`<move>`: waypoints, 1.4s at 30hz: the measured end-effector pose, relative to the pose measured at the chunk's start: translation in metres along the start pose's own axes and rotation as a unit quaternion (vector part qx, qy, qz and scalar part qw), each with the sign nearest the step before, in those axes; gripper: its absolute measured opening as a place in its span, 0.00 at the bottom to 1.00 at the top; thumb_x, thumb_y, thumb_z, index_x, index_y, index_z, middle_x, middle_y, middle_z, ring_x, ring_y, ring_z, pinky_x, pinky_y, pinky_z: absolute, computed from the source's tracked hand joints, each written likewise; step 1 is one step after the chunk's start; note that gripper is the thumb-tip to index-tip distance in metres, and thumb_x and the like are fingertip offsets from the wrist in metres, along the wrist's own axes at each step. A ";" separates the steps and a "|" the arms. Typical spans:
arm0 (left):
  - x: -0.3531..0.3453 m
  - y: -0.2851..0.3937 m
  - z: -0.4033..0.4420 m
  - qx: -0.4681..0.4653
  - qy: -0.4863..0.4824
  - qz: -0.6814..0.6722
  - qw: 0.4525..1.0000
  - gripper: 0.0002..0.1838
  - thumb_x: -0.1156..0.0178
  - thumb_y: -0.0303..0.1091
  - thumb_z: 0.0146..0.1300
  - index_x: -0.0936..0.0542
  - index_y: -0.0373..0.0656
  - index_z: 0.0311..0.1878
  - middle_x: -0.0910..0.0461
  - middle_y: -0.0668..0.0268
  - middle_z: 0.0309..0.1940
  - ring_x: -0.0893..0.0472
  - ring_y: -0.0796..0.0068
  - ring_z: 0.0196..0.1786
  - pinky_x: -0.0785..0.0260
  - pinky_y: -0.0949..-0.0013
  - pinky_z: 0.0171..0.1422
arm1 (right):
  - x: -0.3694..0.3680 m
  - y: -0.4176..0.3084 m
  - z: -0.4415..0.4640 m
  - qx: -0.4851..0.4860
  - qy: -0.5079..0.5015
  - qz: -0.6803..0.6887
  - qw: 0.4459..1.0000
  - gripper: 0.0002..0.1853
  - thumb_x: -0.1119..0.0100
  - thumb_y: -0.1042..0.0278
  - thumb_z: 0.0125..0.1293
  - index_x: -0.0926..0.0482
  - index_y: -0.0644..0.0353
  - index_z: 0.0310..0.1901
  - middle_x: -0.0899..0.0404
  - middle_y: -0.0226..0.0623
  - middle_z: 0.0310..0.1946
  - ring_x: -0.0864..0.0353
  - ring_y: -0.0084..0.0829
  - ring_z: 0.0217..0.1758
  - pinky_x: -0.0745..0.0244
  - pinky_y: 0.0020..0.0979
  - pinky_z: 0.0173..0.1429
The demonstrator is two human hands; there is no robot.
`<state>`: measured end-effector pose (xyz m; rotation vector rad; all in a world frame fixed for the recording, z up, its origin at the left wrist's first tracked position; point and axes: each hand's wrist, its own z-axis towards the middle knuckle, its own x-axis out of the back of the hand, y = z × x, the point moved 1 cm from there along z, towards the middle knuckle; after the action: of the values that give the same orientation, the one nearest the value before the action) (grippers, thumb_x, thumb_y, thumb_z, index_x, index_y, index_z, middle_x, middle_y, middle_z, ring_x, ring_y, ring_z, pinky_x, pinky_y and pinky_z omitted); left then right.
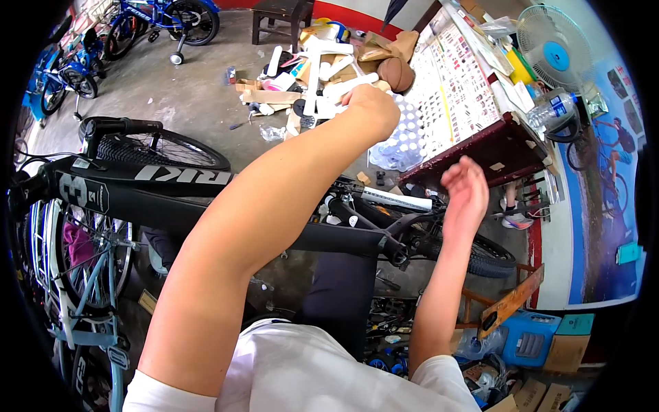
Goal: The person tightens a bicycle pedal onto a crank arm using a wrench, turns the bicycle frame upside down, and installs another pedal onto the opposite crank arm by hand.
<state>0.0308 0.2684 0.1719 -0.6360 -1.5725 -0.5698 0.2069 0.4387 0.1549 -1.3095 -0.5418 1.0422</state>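
Observation:
My left hand (pixel 374 108) reaches far forward with the fingers curled closed. Its fingertips are turned away, so what they hold, if anything, is hidden. Just beyond it lie white foam strips (pixel 338 67) on a heap of packaging. My right hand (pixel 468 192) is raised near the dark red cabinet (pixel 480 151), fingers apart and slightly bent, with nothing in it. Below both arms stretches a black bicycle frame (pixel 185 175) with large white lettering. A white tube-like wrap (pixel 397 200) sits on the frame near the rear wheel (pixel 480 255).
A basketball (pixel 395 74) and a polka-dot bag (pixel 405 130) lie by the cabinet. On it stand a fan (pixel 555 55) and a plastic bottle (pixel 551 112). Small blue bikes (pixel 161 20) are back left, a light-blue bike (pixel 89 281) left. A blue stool (pixel 528 338) is lower right.

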 end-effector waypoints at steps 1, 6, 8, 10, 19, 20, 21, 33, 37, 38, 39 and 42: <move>0.001 -0.001 -0.001 0.002 -0.018 -0.006 1.000 0.14 0.35 0.33 0.59 0.12 0.44 0.48 0.12 0.59 0.48 0.13 0.62 0.52 0.21 0.59 0.52 | -0.002 -0.002 -0.022 -0.011 0.021 -0.034 0.999 0.16 0.51 0.64 0.76 0.21 0.67 0.53 0.19 0.36 0.38 0.20 0.28 0.42 0.23 0.32 0.51; -0.013 -0.015 0.007 0.020 -0.031 -0.015 0.999 0.15 0.37 0.33 0.59 0.12 0.45 0.49 0.13 0.58 0.49 0.13 0.62 0.52 0.21 0.59 0.53 | 0.010 0.014 -0.115 0.019 -0.062 -0.171 0.983 0.34 0.49 0.47 0.74 0.32 0.69 0.69 0.20 0.43 0.54 0.23 0.34 0.60 0.35 0.38 0.71; -0.018 -0.021 0.011 0.033 -0.035 -0.026 0.998 0.15 0.37 0.33 0.59 0.12 0.45 0.49 0.13 0.58 0.51 0.13 0.62 0.53 0.22 0.59 0.53 | -0.012 0.012 -0.139 0.016 -0.073 -0.178 0.981 0.42 0.41 0.50 0.68 0.41 0.70 0.75 0.24 0.45 0.59 0.26 0.38 0.66 0.40 0.39 0.76; -0.013 -0.018 0.008 0.028 -0.045 -0.020 0.998 0.15 0.38 0.33 0.60 0.12 0.45 0.49 0.14 0.58 0.52 0.14 0.62 0.54 0.22 0.59 0.54 | -0.023 0.011 -0.145 0.005 -0.096 -0.169 0.981 0.54 0.31 0.75 0.49 0.51 0.68 0.78 0.26 0.45 0.61 0.28 0.39 0.66 0.39 0.39 0.75; 0.049 0.028 -0.048 -0.130 0.136 -0.052 0.981 0.13 0.35 0.38 0.60 0.12 0.44 0.46 0.13 0.57 0.45 0.13 0.59 0.48 0.21 0.58 0.49 | -0.038 0.011 -0.132 0.009 -0.086 -0.274 0.958 0.51 0.29 0.74 0.54 0.51 0.68 0.76 0.18 0.40 0.47 0.21 0.31 0.52 0.30 0.34 0.64; 0.054 0.032 -0.060 -0.162 0.179 -0.060 0.969 0.14 0.33 0.42 0.59 0.13 0.42 0.42 0.13 0.56 0.41 0.13 0.55 0.45 0.20 0.56 0.45 | -0.036 0.015 -0.128 0.052 -0.094 -0.292 0.950 0.50 0.29 0.75 0.54 0.49 0.66 0.75 0.19 0.40 0.48 0.22 0.30 0.52 0.29 0.34 0.63; 0.063 0.038 -0.079 -0.173 0.228 -0.086 0.954 0.14 0.33 0.42 0.59 0.13 0.42 0.41 0.14 0.56 0.39 0.13 0.55 0.43 0.21 0.56 0.42 | -0.034 0.016 -0.125 0.053 -0.085 -0.291 0.951 0.48 0.29 0.74 0.55 0.46 0.66 0.74 0.19 0.40 0.49 0.22 0.30 0.52 0.29 0.34 0.63; -0.163 0.032 -0.289 0.084 0.221 -0.470 0.850 0.08 0.37 0.32 0.64 0.14 0.40 0.43 0.14 0.60 0.33 0.14 0.60 0.35 0.24 0.64 0.40 | -0.030 0.015 -0.059 0.208 -0.152 -0.432 0.864 0.25 0.33 0.72 0.59 0.28 0.67 0.57 0.20 0.45 0.49 0.17 0.41 0.48 0.25 0.38 0.55; -0.269 0.014 -0.326 0.265 0.111 -0.465 0.837 0.10 0.39 0.34 0.67 0.14 0.39 0.43 0.13 0.60 0.31 0.13 0.62 0.35 0.23 0.64 0.41 | -0.031 0.016 -0.046 0.227 -0.140 -0.508 0.819 0.30 0.24 0.59 0.55 0.25 0.64 0.55 0.18 0.44 0.46 0.18 0.46 0.49 0.26 0.42 0.55; -0.281 0.012 -0.334 0.279 0.083 -0.467 0.835 0.11 0.40 0.35 0.67 0.14 0.39 0.43 0.13 0.60 0.31 0.13 0.63 0.35 0.23 0.64 0.41 | -0.028 0.017 -0.041 0.220 -0.145 -0.509 0.820 0.31 0.23 0.57 0.55 0.25 0.64 0.55 0.17 0.44 0.46 0.18 0.46 0.49 0.26 0.43 0.55; -0.285 0.011 -0.340 0.295 0.055 -0.468 0.831 0.11 0.40 0.36 0.67 0.13 0.40 0.43 0.13 0.60 0.31 0.12 0.63 0.34 0.23 0.64 0.41 | -0.030 0.015 -0.038 0.221 -0.141 -0.526 0.809 0.31 0.23 0.56 0.55 0.25 0.64 0.55 0.17 0.44 0.46 0.18 0.47 0.49 0.26 0.43 0.54; -0.290 0.011 -0.345 0.285 0.064 -0.461 0.838 0.11 0.39 0.37 0.67 0.14 0.40 0.43 0.13 0.59 0.31 0.12 0.63 0.35 0.23 0.64 0.42 | -0.030 0.019 -0.027 0.243 -0.145 -0.535 0.796 0.21 0.28 0.58 0.61 0.22 0.62 0.49 0.16 0.43 0.41 0.18 0.47 0.45 0.26 0.43 0.51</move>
<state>0.3049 0.0192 -0.0841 0.6636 -1.7477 -0.7612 0.2094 0.3982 0.1375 -0.2278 -1.0032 0.3434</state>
